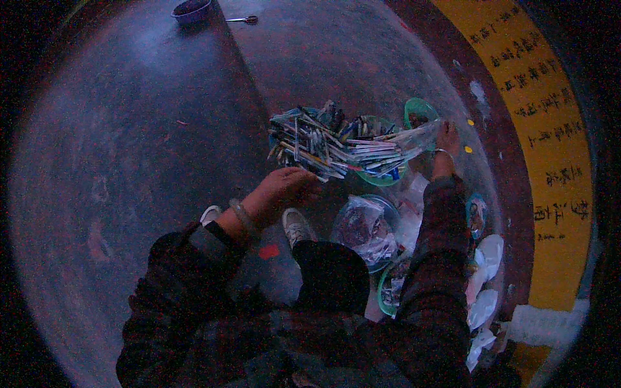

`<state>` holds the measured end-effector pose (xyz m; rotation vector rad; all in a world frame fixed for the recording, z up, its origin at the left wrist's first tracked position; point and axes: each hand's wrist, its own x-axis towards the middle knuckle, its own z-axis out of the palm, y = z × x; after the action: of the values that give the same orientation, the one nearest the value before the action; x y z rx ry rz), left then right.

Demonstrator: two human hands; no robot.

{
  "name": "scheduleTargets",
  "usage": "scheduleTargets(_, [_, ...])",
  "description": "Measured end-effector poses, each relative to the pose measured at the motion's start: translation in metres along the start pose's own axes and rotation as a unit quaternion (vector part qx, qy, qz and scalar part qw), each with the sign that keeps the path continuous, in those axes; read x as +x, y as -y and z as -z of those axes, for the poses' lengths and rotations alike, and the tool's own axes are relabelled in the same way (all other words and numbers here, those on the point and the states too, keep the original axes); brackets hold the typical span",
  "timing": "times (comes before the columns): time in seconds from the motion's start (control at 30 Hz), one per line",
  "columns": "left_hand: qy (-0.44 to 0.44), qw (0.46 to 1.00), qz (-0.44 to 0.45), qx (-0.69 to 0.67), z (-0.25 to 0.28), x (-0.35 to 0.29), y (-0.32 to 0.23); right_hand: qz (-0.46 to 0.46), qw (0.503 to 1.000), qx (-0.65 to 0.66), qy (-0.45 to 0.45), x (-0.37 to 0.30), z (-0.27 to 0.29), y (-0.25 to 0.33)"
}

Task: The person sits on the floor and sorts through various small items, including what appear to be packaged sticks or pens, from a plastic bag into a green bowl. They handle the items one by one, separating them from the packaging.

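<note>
A heap of long, thin pens (pixel 310 139) fills the space in front of me, spilling over a basket on its left side. A second bundle of pens (pixel 378 149) lies beside it across a green basket (pixel 381 180), partly under clear plastic. My right hand (pixel 446 137) is closed on the gathered end of this clear plastic bag (pixel 417 139), at the bundle's right. Close to the near edge of the heap is my left hand (pixel 292 184), its fingers curled together. In the dim light I cannot make out what they hold.
Nearer me stand a round tub (pixel 343 223) with plastic-wrapped things and another green basket (pixel 383 291). A small green basket (pixel 419 107) is beyond my right hand. White bags (pixel 485 304) line the right wall. Far off are a purple basin (pixel 193 13) and scissors (pixel 246 20).
</note>
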<state>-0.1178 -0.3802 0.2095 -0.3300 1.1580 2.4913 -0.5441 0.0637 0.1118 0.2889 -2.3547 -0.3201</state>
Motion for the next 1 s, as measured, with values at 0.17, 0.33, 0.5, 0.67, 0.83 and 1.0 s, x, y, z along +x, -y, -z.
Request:
scheduleTargets(0.17, [-0.061,0.998,0.004,-0.004,0.007,-0.013,0.006,-0.015,0.973,0.201,0.114,0.014,0.058,0.101])
scheduleTargets(0.33, [-0.040,0.999,-0.001,0.018,0.008,-0.007,0.005,-0.084,0.957,0.253,0.112,0.022,0.080,0.106])
scheduleTargets(0.5, [-0.028,0.999,-0.009,0.023,0.003,-0.008,-0.001,-0.134,0.953,0.273,-0.009,0.028,0.055,0.092])
scheduleTargets(0.67, [-0.034,0.999,-0.020,0.017,0.011,-0.007,0.007,-0.103,0.950,0.290,-0.058,0.019,0.068,0.106])
scheduleTargets(0.83, [-0.008,0.999,-0.045,0.026,0.005,-0.012,-0.001,-0.192,0.911,0.364,-0.028,0.021,0.082,0.103])
scheduleTargets(1.0, [-0.030,0.999,0.000,0.019,0.005,-0.006,0.002,-0.147,0.948,0.284,-0.013,0.024,0.084,0.099])
